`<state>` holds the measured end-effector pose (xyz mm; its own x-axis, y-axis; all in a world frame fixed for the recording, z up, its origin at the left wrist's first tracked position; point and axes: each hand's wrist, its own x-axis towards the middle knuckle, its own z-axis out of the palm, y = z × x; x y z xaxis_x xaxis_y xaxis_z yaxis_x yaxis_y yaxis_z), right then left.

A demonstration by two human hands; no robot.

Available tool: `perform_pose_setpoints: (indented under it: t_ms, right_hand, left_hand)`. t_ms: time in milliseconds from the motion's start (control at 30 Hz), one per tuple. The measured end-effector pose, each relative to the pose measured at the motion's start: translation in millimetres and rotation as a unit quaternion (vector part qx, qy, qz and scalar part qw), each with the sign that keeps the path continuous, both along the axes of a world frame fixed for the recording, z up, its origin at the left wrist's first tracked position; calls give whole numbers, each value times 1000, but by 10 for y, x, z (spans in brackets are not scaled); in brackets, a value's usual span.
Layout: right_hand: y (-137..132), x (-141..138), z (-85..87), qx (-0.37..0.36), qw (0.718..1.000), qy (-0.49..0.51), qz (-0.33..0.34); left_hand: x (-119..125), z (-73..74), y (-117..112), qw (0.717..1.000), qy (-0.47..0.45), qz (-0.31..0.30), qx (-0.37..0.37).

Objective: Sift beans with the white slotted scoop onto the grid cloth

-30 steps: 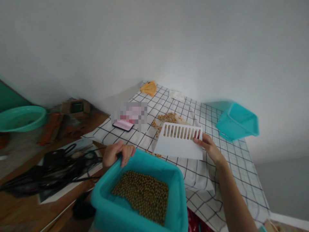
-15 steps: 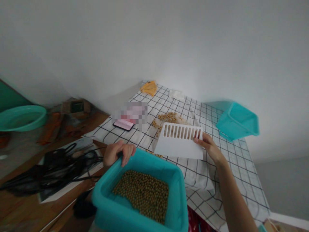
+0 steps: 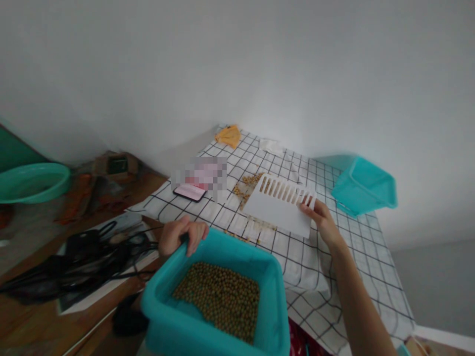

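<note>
My left hand (image 3: 184, 235) is closed over the far left rim of a teal plastic bin (image 3: 278, 296). Many small round yellow-brown beans (image 3: 222, 296) lie inside it, with part of the bin's floor bare. My right hand (image 3: 322, 217) grips the right end of a flat white plastic plate (image 3: 276, 210) with a row of slots along its far edge. The plate is tilted over the checkered tablecloth (image 3: 297, 262). More loose beans (image 3: 239, 190) lie on the cloth beside and behind the plate, and some more are scattered near the bin's far rim.
A second teal bin (image 3: 365, 188) lies tipped at the right of the table. A phone (image 3: 189, 192), an orange cloth (image 3: 229, 136) and a white tissue (image 3: 270, 146) are on the cloth. Black cables (image 3: 96, 252) and a green basin (image 3: 35, 183) are at the left.
My right hand has moved the white plate away from me and turned it, uncovering cloth and scattered beans near the bin. My left hand and the bin stay in place.
</note>
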<state>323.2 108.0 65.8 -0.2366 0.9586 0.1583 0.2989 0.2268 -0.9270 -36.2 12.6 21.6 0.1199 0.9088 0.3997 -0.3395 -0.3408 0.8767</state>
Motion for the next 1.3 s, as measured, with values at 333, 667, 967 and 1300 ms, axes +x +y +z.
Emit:
perform_pose_setpoints:
  t_ms: [333, 667, 967, 1300]
  right_hand:
    - [-86, -106, -14, -29, 997, 21, 70]
    - [-79, -253, -143, -68, 982, -18, 174]
    - [-97, -367, -185, -91, 970, 12, 227]
    - [-89, -412, -174, -149, 946, 76, 276]
  left_hand:
    - [-7, 16, 1, 1000, 13, -8, 8]
    - [-10, -9, -7, 1000, 7, -8, 16]
    - [-21, -10, 0, 999, 20, -21, 28]
    - [-31, -16, -3, 999, 28, -26, 35]
